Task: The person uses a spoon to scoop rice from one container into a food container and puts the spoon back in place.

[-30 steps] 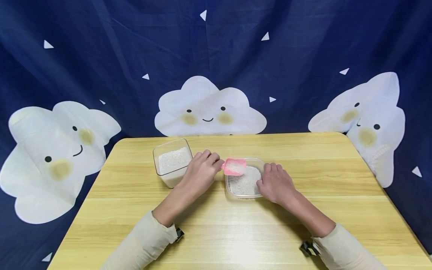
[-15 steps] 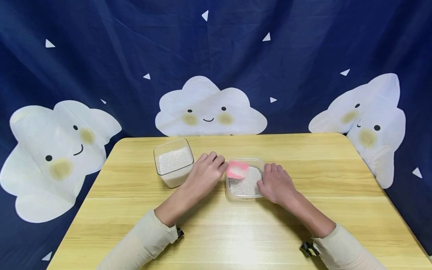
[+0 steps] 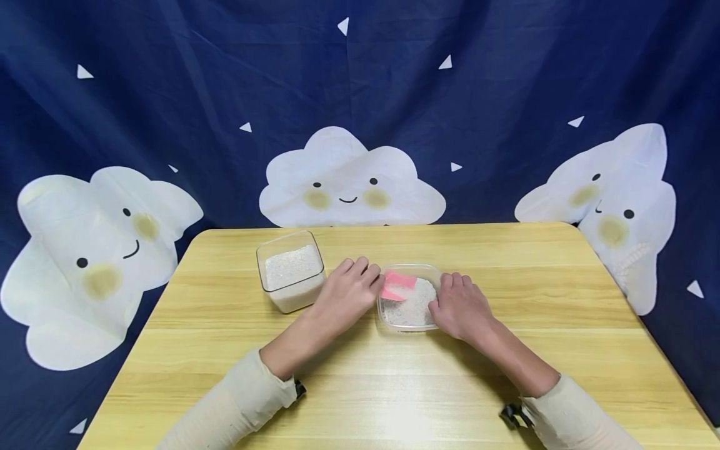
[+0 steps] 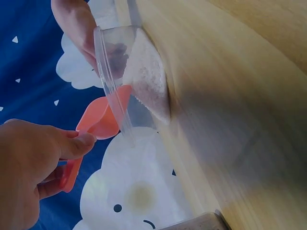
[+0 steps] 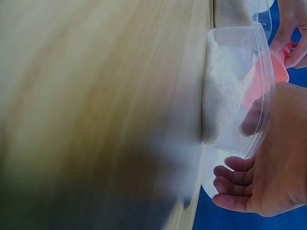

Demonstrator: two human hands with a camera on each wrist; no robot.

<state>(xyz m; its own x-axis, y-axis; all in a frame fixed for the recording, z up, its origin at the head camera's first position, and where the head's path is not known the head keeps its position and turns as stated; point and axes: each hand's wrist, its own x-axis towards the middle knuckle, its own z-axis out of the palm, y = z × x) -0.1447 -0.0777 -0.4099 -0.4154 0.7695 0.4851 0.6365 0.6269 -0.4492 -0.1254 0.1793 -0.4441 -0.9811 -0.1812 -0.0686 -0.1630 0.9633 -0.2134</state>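
Observation:
My left hand [image 3: 345, 294] pinches the handle of a pink scoop [image 4: 98, 117] between thumb and fingers. The scoop's bowl tips down inside a clear plastic tub [image 3: 409, 328], over a mound of white, rice-like grains [image 3: 419, 303]. White grains show in the scoop too in the head view. On the tub's right side, my right hand [image 3: 464, 306] grips the rim; in the right wrist view its thumb lies inside the wall and the other fingers [image 5: 232, 184] curl outside. The handle is hidden behind my left hand in the head view.
A taller clear square container [image 3: 271, 251] of similar white grains stands to the left, close beside my left hand. Everything is on a wooden table [image 3: 360, 387]. A blue cloth [image 3: 382, 94] with white clouds hangs behind the table's far edge.
My left hand has moved slightly right with the scoop, which has tilted further, its mouth now lower toward the grains in the tub. The right hand and both containers stay put.

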